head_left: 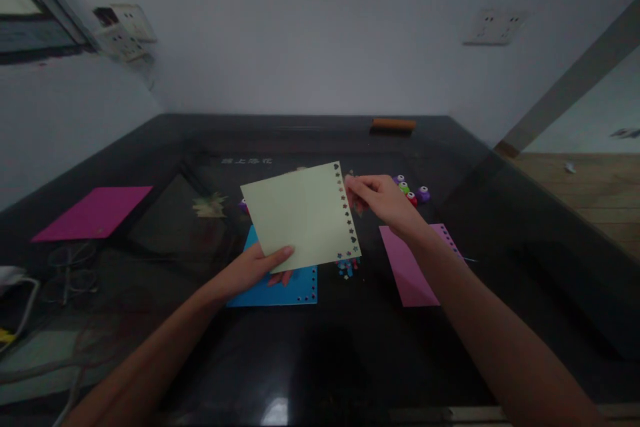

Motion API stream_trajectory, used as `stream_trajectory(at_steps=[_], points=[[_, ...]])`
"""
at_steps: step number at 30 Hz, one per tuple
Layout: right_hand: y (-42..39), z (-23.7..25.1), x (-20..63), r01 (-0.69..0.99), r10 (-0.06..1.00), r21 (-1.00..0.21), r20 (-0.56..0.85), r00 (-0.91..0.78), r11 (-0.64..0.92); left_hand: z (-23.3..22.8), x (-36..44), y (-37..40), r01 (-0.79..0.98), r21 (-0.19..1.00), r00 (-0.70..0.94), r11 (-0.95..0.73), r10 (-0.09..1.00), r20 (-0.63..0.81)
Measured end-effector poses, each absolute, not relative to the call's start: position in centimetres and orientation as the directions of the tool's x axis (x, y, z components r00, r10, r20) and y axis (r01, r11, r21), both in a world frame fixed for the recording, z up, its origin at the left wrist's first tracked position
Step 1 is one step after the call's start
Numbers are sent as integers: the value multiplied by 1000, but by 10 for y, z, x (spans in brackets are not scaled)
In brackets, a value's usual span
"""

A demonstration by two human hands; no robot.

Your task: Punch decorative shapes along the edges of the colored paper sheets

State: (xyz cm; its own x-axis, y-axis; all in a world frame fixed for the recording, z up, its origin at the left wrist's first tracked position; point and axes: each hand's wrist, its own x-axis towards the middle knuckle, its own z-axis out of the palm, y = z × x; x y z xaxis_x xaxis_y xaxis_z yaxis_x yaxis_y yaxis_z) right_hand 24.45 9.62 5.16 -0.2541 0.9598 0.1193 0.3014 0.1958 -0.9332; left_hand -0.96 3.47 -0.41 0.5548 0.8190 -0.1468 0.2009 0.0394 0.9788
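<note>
My left hand (260, 268) pinches the lower edge of a pale green paper sheet (300, 217), held tilted above the dark table (350, 347). Small shapes are punched out in a row along the sheet's right edge. My right hand (383, 200) is at that punched edge near the top corner, fingers closed, seemingly on a small object I cannot make out. A blue sheet (295, 288) with punched holes lies flat under the green one. Tiny punched bits (347, 268) are scattered just below the green sheet's corner.
A pink sheet (413, 267) lies under my right forearm. Several small round punches (413, 192) sit behind my right hand. A magenta sheet (95, 212) lies far left, an orange roll (393, 124) by the wall, and cables (30, 320) at the left edge.
</note>
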Motion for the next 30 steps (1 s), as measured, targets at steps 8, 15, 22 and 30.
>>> stream_trajectory(at_steps=[8,15,22,30], points=[[98,40,243,393,971,-907,59,-234,150,4,-22,43,-189,978,181,93,982,-59],[86,19,214,489,943,-856,-8,-333,165,15,-38,61,-357,922,-176,-148,980,89],[96,5,184,664,937,-686,78,-340,298,7,-41,66,-374,897,-259,-236,955,143],[126,5,152,744,948,-591,141,-286,313,7,-42,67,-387,881,-300,-271,941,158]])
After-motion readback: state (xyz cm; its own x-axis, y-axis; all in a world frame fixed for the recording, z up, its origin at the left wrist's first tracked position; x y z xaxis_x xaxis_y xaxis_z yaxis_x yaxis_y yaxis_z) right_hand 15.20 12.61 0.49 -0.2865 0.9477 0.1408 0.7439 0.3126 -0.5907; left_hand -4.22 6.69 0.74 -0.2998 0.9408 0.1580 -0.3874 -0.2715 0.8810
